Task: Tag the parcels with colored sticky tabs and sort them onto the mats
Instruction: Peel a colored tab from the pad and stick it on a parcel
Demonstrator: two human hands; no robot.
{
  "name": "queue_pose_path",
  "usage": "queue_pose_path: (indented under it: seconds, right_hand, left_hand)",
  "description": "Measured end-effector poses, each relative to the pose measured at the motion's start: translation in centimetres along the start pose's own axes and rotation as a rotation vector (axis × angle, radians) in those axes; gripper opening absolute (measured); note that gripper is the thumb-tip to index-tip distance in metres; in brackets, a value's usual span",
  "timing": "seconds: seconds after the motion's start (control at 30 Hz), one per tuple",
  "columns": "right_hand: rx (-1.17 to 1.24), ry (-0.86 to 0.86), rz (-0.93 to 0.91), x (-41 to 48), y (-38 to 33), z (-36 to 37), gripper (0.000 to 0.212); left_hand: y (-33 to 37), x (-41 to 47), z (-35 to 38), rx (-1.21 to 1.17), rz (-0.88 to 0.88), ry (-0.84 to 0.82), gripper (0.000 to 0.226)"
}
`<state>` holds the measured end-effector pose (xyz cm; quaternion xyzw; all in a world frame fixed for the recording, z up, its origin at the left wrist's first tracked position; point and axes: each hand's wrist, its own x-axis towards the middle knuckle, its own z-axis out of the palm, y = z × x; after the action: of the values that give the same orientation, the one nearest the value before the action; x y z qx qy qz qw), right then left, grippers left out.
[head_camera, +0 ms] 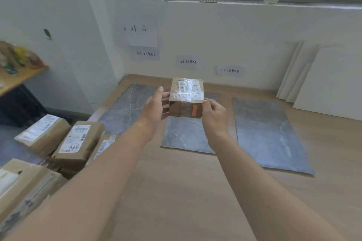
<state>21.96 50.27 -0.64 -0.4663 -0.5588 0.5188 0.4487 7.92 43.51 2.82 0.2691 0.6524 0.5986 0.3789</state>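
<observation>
Broadly: wood counter [186, 191] runs to the wall. Three grey marbled mats lie flat on it, side by side: left mat [125, 107], middle mat [184, 135], right mat [268, 135]. The stacked parcels [78, 141] wait off the counter's left edge, labels up.

Small taped parcel [186, 98] is held in the air above the far part of the middle mat, touching no mat. It sits roughly level, near face tipped slightly toward the camera.

Both hands are on it. The left hand [154, 107] holds the left end with the thumb lifted clear. The right hand [215, 115] pinches the near right corner between thumb and fingers.

An orange tab [195, 109] is stuck on the near face, close to the right hand. Tagging looks done for this one; the step in hand is likely placing.

Three small wall labels [188, 61] hang on the wall behind the mats, apparently one to each; the writing is too small to read.

To do it well:
- Confirm which mat goes with orange before lowering; the parcel's position over the middle mat is only a hint.
- Lower it flat, bottom face first, with both hands supporting it until it rests.
- Keep the right fingers off the tab so it does not peel or crease.
- Set it toward the back of the mat with the tab face outward, leaving room for later parcels.
</observation>
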Motion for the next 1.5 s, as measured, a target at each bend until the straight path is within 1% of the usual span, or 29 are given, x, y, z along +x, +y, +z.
queue_pose_path:
  seconds: [0.13,0.2,0.33,0.43,0.53,0.7,0.8,0.9,1.0,1.07,1.13,1.2,1.37,1.5]
  right_hand:
    - [0.029,-0.021,0.024,3.0,1.3,3.3,0.02]
    - [0.034,-0.021,0.037,4.9,2.2,5.2,0.023]
    - [0.007,-0.009,0.075,8.2,3.9,9.5,0.025]
    - [-0.026,0.016,0.11,11.2,5.5,12.9,0.026]
    - [-0.045,0.017,0.168,14.5,8.0,16.3,0.026]
    - [-0.048,-0.033,0.255,18.8,12.9,21.2,0.025]
    - [-0.056,-0.048,0.272,21.5,15.6,23.5,0.026]
    - [-0.066,-0.056,0.306,24.4,18.1,25.6,0.029]
    - [-0.046,-0.091,0.356,27.0,20.2,27.4,0.031]
    - [-0.025,-0.146,0.352,28.6,21.6,28.3,0.028]
    - [-0.005,-0.201,0.334,30.2,23.3,29.0,0.027]
    - [-0.003,-0.241,0.307,31.6,25.2,29.6,0.032]
    - [0.044,-0.264,0.299,34.5,30.0,31.5,0.046]
    - [0.098,-0.271,0.291,36.5,31.3,32.9,0.05]
  left_hand:
    - [-1.6,4.2,-1.7,-0.023,-0.051,0.039,0.047]
    - [-2.2,6.6,-2.4,-0.048,-0.075,0.057,0.048]
    - [-3.4,12.3,-3.7,-0.079,-0.125,0.082,0.038]
    - [-4.4,16.8,-4.8,-0.092,-0.113,0.071,0.036]
    - [-5.8,21.2,-5.8,-0.083,-0.136,0.079,0.036]
    - [-10.1,27.7,-7.9,-0.052,-0.188,0.176,0.033]
    - [-12.1,31.6,-8.2,-0.065,-0.216,0.204,0.044]
    - [-14.0,35.7,-8.2,-0.054,-0.262,0.216,0.041]
    - [-16.1,39.6,-8.1,-0.006,-0.274,0.242,0.038]
    - [-17.8,42.4,-8.0,0.001,-0.284,0.242,0.036]
    - [-19.7,45.2,-8.0,-0.023,-0.32,0.233,0.043]
    - [-21.0,47.5,-7.7,-0.044,-0.352,0.243,0.049]
    - [-23.9,51.7,-7.6,0.007,-0.309,0.236,0.045]
    - [-25.2,54.0,-7.4,0.019,-0.244,0.263,0.045]
